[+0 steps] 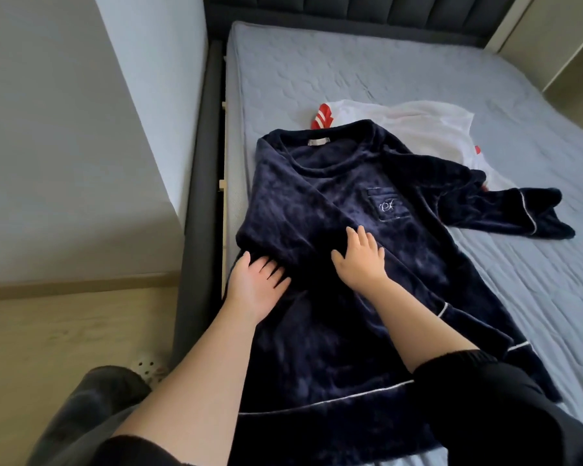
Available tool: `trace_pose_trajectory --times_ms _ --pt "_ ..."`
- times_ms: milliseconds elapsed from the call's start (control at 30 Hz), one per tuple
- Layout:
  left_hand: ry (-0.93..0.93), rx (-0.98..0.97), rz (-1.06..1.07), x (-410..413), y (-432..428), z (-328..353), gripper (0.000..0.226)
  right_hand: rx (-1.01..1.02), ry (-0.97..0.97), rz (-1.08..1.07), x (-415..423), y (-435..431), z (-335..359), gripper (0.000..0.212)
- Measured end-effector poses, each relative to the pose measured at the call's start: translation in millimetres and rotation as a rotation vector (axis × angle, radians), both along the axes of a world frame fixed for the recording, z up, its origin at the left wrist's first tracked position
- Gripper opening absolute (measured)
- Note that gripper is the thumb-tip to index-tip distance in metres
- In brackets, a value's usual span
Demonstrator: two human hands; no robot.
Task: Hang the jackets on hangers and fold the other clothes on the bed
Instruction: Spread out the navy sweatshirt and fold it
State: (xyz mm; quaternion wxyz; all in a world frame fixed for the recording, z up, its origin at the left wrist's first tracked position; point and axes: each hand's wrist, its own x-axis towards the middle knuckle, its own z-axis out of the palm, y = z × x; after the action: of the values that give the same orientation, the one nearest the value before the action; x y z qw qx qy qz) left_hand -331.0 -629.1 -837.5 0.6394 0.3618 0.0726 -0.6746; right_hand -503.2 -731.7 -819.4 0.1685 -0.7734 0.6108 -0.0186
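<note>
A dark navy velvet top with white piping and a chest pocket lies face up on the bed, neck away from me. Its left sleeve is folded in across the body; the other sleeve stretches out to the right. My left hand lies flat with straight fingers on the folded left side of the top. My right hand presses flat on the middle of the top, fingers spread. Behind the top lies a white garment with red and white striped trim.
The bed frame's dark padded edge runs along the left, with a grey wall and pale wooden floor beyond it. A padded headboard stands at the far end. Bare mattress stretches to the right.
</note>
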Motion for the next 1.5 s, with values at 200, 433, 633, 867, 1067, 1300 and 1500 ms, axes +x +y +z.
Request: trace_pose_trajectory --times_ms 200,433,633,867,1067,1300,1500 --pt "0.166 -0.142 0.140 25 -21 9 0.069 0.237 -0.059 -0.066 26 -19 -15 0.073" --pt "0.291 -0.216 0.396 54 -19 -2 0.078 0.256 -0.095 -0.134 23 -17 -29 0.077" --pt "-0.049 0.110 0.327 54 -29 -5 0.036 0.086 0.169 -0.118 35 -9 -18 0.057" --pt "-0.204 0.275 0.234 54 -40 1 0.023 -0.258 -0.084 0.041 77 -36 -1 0.046" --pt "-0.324 0.367 0.244 62 -46 -10 0.005 -0.164 -0.284 -0.209 116 -82 0 0.041" --pt "-0.855 0.515 0.296 55 -40 -23 0.028 -0.215 -0.273 -0.243 106 -105 4 0.022" --pt "-1.829 0.434 0.343 36 -35 -3 0.034 -0.407 -0.143 0.089 62 -38 -14 0.051"
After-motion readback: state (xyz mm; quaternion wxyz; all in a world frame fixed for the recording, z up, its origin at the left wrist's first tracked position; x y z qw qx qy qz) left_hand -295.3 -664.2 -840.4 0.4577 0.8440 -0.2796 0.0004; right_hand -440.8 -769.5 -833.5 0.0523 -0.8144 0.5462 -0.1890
